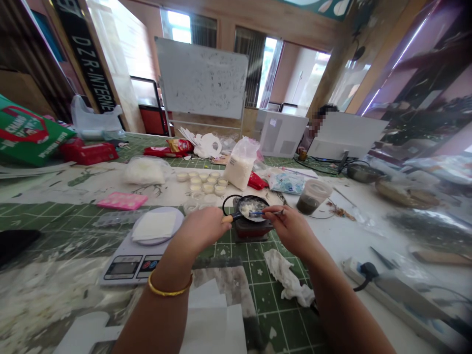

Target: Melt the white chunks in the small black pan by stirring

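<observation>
Near the middle of the worktop (354,241), a small black pan (258,200) sits on a compact electric burner (252,231), with a wet white mush (250,209) inside it. The left hand (201,228) holds the pan's orange handle (226,219) with its fingers curled closed around it, though the fingertips are hidden from this view. A gold bangle (169,286) circles the left wrist. The right hand (289,228) is just beside the pan, its thumb and forefinger pinching a thin spoon (262,213) that reaches into the mush. How the other fingers of that hand lie is hard to tell.

Left of the pan, a kitchen scale (127,265) carries a round plate (177,221) topped with a white square pad (154,226). Behind the pan stand rows of small cups (202,183) and a bag of white rice (239,166). To its right is a clear tub (313,195) holding dark liquid. Nearer the front edge, a crumpled paper towel (287,278) lies on a green cutting mat (275,300), and a power strip (354,268) runs toward the right edge.
</observation>
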`<action>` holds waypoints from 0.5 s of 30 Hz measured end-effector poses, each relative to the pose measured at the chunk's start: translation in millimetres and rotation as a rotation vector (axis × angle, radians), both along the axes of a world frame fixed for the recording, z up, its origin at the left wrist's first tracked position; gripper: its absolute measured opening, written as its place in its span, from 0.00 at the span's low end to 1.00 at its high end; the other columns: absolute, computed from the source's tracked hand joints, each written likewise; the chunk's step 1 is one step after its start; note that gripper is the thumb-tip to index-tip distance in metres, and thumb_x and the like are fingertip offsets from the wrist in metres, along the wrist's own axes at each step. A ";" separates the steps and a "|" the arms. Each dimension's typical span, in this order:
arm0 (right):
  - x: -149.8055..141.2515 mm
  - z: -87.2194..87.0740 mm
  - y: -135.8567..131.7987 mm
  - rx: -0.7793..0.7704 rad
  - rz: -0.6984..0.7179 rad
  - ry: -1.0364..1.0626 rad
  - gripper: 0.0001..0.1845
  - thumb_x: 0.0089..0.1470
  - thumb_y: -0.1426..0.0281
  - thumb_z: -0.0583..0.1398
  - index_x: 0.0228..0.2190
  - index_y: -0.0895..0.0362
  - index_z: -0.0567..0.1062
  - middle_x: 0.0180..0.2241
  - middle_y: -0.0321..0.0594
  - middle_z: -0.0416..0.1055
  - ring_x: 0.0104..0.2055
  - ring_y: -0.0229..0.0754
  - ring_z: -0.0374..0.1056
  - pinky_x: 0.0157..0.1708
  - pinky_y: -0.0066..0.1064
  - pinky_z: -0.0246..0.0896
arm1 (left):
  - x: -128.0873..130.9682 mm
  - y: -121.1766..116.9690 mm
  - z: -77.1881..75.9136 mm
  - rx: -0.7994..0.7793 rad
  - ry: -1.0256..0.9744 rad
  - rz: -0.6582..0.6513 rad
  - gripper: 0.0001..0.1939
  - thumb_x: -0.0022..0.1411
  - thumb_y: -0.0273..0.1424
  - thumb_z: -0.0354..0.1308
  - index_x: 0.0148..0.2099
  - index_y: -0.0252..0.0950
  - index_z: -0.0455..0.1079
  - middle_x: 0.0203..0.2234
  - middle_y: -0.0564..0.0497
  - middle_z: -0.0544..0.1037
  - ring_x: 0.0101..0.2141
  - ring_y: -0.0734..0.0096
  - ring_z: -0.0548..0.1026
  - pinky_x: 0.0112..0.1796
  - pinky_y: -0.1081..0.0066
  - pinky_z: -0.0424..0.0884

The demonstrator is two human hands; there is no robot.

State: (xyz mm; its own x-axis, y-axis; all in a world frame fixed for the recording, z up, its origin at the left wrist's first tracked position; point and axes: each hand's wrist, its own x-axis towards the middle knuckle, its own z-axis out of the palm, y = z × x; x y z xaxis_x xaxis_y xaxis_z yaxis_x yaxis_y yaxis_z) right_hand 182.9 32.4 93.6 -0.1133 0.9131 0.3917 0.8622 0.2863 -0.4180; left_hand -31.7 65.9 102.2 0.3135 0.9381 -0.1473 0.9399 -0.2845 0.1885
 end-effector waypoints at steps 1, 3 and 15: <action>-0.9 -0.3 0.3 0.010 -0.002 0.002 0.14 0.55 0.64 0.51 0.35 0.53 0.76 0.32 0.40 0.74 0.38 0.43 0.68 0.40 0.34 0.58 | 0.3 -0.1 0.2 -0.005 0.003 -0.001 0.19 0.56 0.44 0.44 0.30 0.35 0.69 0.29 0.45 0.76 0.28 0.63 0.73 0.23 0.71 0.57; -2.6 -0.6 0.9 0.054 -0.021 0.031 0.15 0.55 0.64 0.51 0.36 0.53 0.75 0.34 0.40 0.74 0.38 0.43 0.68 0.40 0.34 0.58 | 0.7 0.0 -0.1 -0.011 0.007 -0.002 0.19 0.55 0.43 0.45 0.30 0.35 0.69 0.28 0.45 0.76 0.28 0.63 0.73 0.23 0.71 0.57; -4.6 -5.7 5.0 0.000 0.002 0.062 0.15 0.55 0.64 0.51 0.38 0.52 0.75 0.36 0.41 0.73 0.40 0.43 0.67 0.41 0.35 0.58 | 2.6 0.4 -0.8 -0.020 0.013 0.010 0.19 0.55 0.44 0.45 0.31 0.35 0.69 0.29 0.45 0.76 0.29 0.63 0.73 0.24 0.71 0.58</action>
State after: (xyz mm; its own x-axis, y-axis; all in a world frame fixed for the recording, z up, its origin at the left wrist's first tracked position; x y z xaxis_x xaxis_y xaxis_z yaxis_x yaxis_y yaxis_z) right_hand 178.3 37.4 87.9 -0.0904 0.9130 0.3979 0.8341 0.2877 -0.4706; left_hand -29.1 66.4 101.4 0.3019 0.9381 -0.1697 0.9452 -0.2713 0.1818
